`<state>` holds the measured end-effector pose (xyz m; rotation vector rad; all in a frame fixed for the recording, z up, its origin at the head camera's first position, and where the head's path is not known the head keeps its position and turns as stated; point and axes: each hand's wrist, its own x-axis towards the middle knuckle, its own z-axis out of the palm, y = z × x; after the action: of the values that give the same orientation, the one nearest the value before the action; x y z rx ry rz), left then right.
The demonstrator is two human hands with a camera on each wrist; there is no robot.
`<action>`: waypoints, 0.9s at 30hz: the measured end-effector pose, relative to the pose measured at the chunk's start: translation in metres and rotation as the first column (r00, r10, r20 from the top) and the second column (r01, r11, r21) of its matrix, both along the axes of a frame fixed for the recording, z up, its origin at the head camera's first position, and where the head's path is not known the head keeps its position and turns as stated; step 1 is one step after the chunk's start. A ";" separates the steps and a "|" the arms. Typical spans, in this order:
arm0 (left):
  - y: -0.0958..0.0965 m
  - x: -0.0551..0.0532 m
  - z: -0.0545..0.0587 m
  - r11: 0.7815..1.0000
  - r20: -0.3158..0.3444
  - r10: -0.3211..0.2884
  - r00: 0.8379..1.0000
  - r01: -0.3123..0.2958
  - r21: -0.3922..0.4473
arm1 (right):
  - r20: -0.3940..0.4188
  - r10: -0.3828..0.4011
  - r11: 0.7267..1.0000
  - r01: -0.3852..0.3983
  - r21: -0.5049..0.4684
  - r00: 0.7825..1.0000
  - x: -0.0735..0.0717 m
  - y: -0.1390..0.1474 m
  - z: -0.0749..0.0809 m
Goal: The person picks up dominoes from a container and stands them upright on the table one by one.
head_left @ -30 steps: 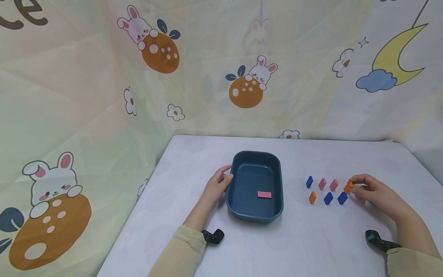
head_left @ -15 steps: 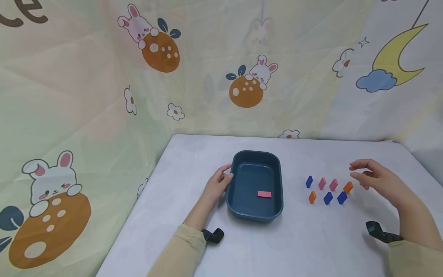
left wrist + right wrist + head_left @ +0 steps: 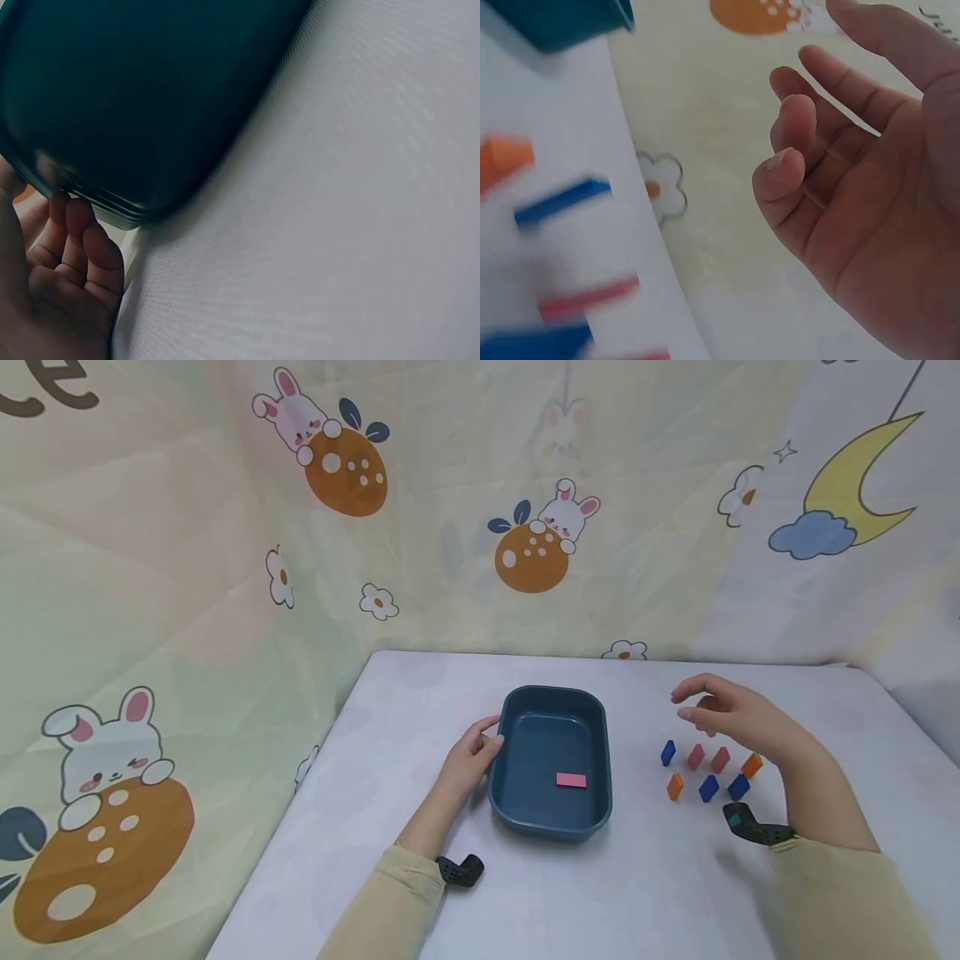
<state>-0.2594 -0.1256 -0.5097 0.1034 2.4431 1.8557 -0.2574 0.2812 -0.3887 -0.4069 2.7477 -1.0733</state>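
Observation:
A dark teal rectangular tray (image 3: 555,735) stands on the table, with one pink block (image 3: 571,780) lying flat inside it. My left hand (image 3: 468,762) holds the tray's left edge; in the left wrist view its curled fingers (image 3: 101,251) touch the outer wall. Above and behind the small blocks hovers my right hand (image 3: 738,714), fingers loosely bent and nothing between them. Two rows of thin blocks stand on edge below it: a blue block (image 3: 668,753), two pink ones and an orange block (image 3: 752,766) behind, an orange block (image 3: 675,787) and two blue ones in front.
A white cloth covers the table (image 3: 645,893). Behind it hangs a printed curtain (image 3: 442,485) with rabbits, flowers and a moon. Black devices are strapped to both wrists, the left device (image 3: 461,871) near the tabletop.
My right hand let go of the orange block at the right end of the back row, rose, then moved left over the blocks. The left hand and tray stay in place.

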 end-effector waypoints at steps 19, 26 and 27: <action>-0.001 0.000 0.001 1.000 0.012 -0.009 1.000 0.009 0.007 | 0.210 0.409 0.911 -0.386 -0.142 0.888 -0.037 -0.138 -0.011; -0.002 0.001 -0.001 1.000 0.000 -0.020 1.000 0.020 0.010 | 0.415 0.426 0.900 -0.423 -0.104 0.804 -0.042 -0.166 -0.027; -0.002 0.001 -0.001 1.000 0.001 -0.018 1.000 0.018 0.009 | 0.446 0.422 0.900 -0.423 -0.103 0.789 -0.042 -0.169 -0.029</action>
<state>-0.2588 -0.1273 -0.5106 0.1242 2.4245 1.8595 -0.2993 0.1123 -0.4176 -0.6392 2.1007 -0.9028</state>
